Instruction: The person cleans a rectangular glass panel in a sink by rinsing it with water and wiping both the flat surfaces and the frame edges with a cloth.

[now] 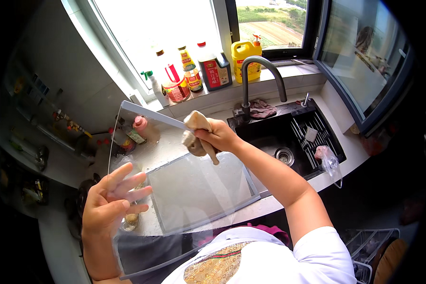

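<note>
Surface: the pale counter (357,146) is largely covered by panels and sink; its left end fades into the dark rim, where the clutter is hard to make out.
Held panel: clear, thin and rectangular, tilted above the surface and in front of the person's shirt, with a pale grey strip (154,114) along its top edge and another along its lower one. Faint glare streaks it; its right edge is hard to trace.
Lying panel: a cloudier, grey-edged sheet (199,189) flat on the surface, seen partly through the held one.
Sink: black basin (265,137) at the right, partly hidden by the right forearm.
Left hand: at the held panel's left edge (113,203), fingers parted and half curled; I cannot tell how firmly they grip.
Right hand: fingers closed on the cloth (220,135) at the top strip; their tips are hidden.
Cloth: beige to brown, crumpled (197,122), its middle concealed by the fist.
</note>
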`<state>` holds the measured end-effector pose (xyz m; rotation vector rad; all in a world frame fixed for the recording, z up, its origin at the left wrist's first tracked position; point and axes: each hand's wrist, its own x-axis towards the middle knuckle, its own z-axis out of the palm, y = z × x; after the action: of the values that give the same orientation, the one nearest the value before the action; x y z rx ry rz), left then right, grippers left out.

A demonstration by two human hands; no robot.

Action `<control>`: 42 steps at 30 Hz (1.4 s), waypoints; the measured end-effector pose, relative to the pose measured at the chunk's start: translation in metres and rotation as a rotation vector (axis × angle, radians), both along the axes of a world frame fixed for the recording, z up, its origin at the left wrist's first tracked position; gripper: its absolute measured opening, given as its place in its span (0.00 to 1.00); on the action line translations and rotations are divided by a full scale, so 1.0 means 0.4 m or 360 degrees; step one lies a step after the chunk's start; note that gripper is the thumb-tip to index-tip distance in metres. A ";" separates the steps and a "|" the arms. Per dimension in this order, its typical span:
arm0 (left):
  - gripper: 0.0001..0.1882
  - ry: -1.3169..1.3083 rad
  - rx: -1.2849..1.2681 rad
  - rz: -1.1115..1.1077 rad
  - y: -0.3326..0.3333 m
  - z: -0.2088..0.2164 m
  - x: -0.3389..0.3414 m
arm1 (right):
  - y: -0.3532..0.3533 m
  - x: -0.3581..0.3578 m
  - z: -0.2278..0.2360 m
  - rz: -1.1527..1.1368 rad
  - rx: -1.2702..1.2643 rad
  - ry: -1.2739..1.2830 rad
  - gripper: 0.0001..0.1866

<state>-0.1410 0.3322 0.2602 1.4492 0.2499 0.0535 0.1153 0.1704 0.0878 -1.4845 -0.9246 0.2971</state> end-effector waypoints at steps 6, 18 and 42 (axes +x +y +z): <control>0.37 -0.0082 -0.0084 -0.0137 0.058 -0.027 0.024 | -0.181 0.109 -0.486 -0.0580 0.0063 -0.0011 0.19; 0.35 0.0004 -0.0264 0.0025 0.150 -0.076 0.069 | -0.151 -0.032 -0.453 -0.0357 0.0380 0.2054 0.20; 0.34 0.0258 -0.0192 0.0105 0.172 -0.066 0.213 | -0.350 -0.333 -0.420 -0.0779 -0.0172 0.1426 0.18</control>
<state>-0.0556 0.4009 0.2337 1.3262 0.4270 -0.0253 -0.0181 0.0306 -0.0802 -1.4074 0.1711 0.5835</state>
